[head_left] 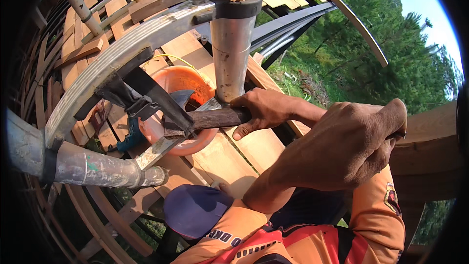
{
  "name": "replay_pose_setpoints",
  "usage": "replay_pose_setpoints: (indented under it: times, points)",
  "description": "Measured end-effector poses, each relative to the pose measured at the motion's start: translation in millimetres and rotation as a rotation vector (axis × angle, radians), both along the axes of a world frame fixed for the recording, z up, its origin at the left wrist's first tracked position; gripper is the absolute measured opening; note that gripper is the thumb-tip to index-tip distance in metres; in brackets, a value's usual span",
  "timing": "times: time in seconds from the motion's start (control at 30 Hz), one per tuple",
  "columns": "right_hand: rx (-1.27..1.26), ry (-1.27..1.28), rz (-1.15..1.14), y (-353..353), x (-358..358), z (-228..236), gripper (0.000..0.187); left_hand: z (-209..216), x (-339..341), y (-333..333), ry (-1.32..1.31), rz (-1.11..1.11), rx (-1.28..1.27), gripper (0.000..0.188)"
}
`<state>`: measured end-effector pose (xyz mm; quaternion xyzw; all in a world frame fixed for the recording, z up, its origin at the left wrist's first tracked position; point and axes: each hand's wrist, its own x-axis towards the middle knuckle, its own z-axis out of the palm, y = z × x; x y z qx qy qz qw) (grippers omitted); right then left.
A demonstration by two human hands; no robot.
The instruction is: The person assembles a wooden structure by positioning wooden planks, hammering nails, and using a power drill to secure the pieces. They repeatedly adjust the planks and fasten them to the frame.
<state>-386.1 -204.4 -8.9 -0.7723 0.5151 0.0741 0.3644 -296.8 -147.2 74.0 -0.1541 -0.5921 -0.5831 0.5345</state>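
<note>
My right hand [268, 109] grips one end of a dark wooden stick [220, 118], fingers over the top and thumb below. The stick's other end lies against black straps [151, 90] tied to a ridged metal rail [127, 44]. My left forearm crosses in front of the right one. Close to the camera, my left hand [342, 149] is closed in a fist; what it holds, if anything, is hidden. Below the straps stands an orange bucket [202, 143] with a yellow handle and reddish material inside. A grey blade-like piece [181, 97] shows in it.
Metal pipes [228, 58] rise and cross around the work. Beside the bucket lie a teal power tool [131, 137] and a dark red-handled tool [99, 116]. Planks [229, 154] form the deck, with gaps between them. Trees [391, 54] and a slope lie beyond its edge.
</note>
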Motion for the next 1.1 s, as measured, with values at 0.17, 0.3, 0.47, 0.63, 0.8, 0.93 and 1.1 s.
replay_pose_setpoints:
  times: [0.17,0.3,0.47,0.63,0.8,0.93,1.1]
  points:
    - [-0.243,-0.248,-0.274,63,-25,68,0.042,-13,23,-38,-0.365,-0.002,-0.214,0.011]
    - [-0.038,0.301,-0.202,68,-137,32,0.057,-61,14,-59,-0.418,-0.333,-0.308,0.014]
    - [-0.431,0.328,-0.693,106,-187,31,0.082,-153,5,-105,-0.05,0.081,0.118,0.016]
    - [-0.521,-0.191,-1.092,135,-222,45,0.082,-235,-81,-117,-0.239,0.097,0.922,0.019]
    - [-0.595,-0.8,-1.225,150,-223,67,0.07,-274,-194,-83,-0.378,0.046,1.248,0.015]
    - [-0.73,-0.97,-1.289,177,-217,73,0.055,-278,-247,-45,-0.625,-0.039,1.14,0.019]
    - [-0.58,-0.992,-1.478,209,-198,74,0.054,-324,-276,-9,-1.052,-0.038,0.844,0.01]
